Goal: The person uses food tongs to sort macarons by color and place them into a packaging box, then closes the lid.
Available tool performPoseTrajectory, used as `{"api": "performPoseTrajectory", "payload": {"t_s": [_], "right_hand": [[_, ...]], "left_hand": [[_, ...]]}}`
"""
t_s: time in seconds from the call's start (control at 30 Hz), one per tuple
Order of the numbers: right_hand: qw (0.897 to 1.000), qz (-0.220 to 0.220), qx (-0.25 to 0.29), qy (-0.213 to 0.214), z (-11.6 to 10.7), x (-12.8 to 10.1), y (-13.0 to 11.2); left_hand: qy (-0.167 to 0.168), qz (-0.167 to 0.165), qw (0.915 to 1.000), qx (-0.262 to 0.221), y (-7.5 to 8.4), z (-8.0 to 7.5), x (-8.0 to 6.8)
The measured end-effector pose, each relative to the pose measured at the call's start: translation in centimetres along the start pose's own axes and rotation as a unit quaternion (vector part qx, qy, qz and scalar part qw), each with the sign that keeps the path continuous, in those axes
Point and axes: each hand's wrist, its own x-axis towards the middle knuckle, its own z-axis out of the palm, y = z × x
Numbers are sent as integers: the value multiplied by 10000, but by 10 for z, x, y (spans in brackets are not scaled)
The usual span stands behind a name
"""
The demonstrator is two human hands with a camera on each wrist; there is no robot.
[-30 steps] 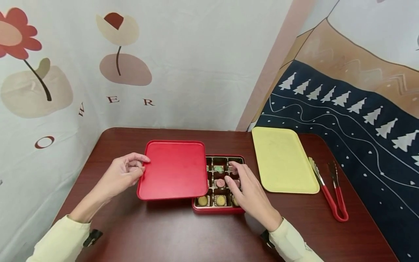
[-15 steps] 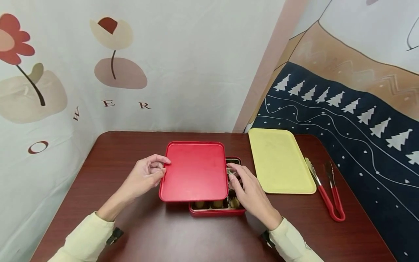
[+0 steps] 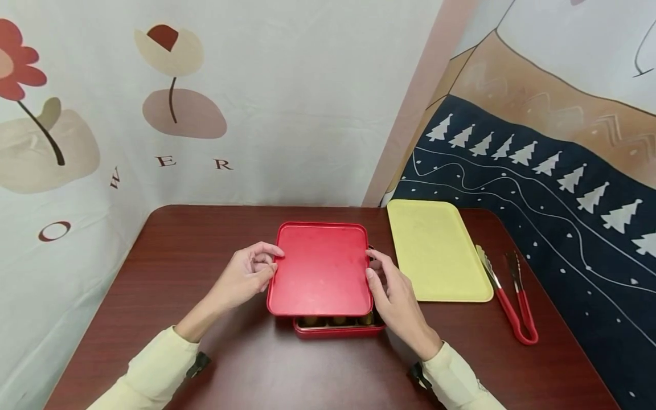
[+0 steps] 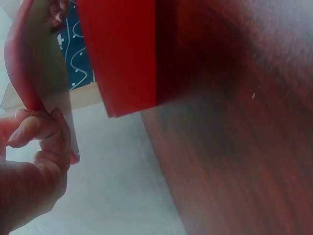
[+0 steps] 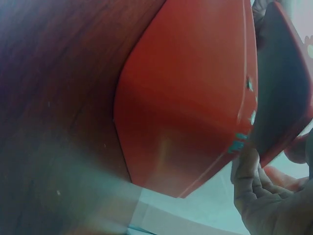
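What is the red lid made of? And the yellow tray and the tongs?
The red lid looks like thin painted metal, smooth with a rolled rim, though it could be plastic. The yellow tray looks like matte plastic: dull, one even colour, soft rounded edges. The tongs seem to be shiny metal at the tips with red, probably rubbery, coated handles.

Under your hands the red lid (image 3: 320,267) looks like smooth painted metal or hard plastic with a soft satin sheen, and the red box (image 3: 338,329) below it shares that finish. Your surface (image 3: 205,239) is dark wood-grain laminate, polished and faintly reflective. The yellow tray (image 3: 435,250) reads as matt plastic. The tongs (image 3: 507,296) have bright metal tips and glossy red handles.
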Motion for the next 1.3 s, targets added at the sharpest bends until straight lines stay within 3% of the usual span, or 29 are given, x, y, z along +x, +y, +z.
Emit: {"api": "performPoseTrajectory", "payload": {"t_s": [0.17, 0.3, 0.43, 0.6, 0.77, 0.93, 1.1, 1.3], "right_hand": [[9996, -18, 164, 227, 0, 0, 0], [9972, 263, 598, 353, -1, 1, 1], [9917, 534, 1047, 520, -3, 3, 1], [9802, 1022, 1615, 527, -8, 6, -3], [9743, 1334, 1778, 375, -15, 10, -8], [9762, 1153, 1786, 437, -19, 11, -8], [9783, 800, 1808, 614, -19, 11, -8], [9816, 695, 1683, 581, -22, 6, -8]], "left_hand": [[-29, 101, 9999, -97, -6, 5, 2], [-47, 239, 9995, -184, -7, 8, 4], [5, 148, 9993, -355, -2, 12, 6], [170, -10, 9999, -1, 3, 11, 7], [294, 142, 9986, 412, 6, 11, 7], [396, 409, 9977, 373, 10, 11, 8], [322, 323, 9990, -9, 13, 12, 8], [155, 441, 9989, 11, 11, 13, 8]]}}
